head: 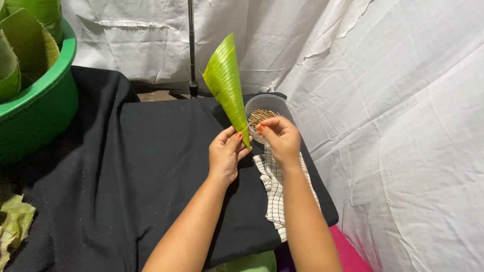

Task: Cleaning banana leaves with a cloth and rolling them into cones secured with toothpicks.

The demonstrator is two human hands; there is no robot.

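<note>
My left hand (225, 153) holds a green leaf rolled into a cone (225, 83) by its narrow lower tip, with the wide mouth pointing up. My right hand (280, 137) is at the rim of a clear plastic cup (282, 105) full of thin wooden sticks (258, 116), its fingertips pinched together just over the sticks. Whether a stick is between the fingers cannot be made out. Both hands are over a black cloth (151, 166) covering the table.
A checked white cloth (274, 189) lies under my right forearm. A green plastic tub (38, 106) with folded leaves stands at the far left. Leaf scraps (12, 221) lie at the lower left. White sheets (403, 126) hang behind and to the right, with a dark pole (191, 48).
</note>
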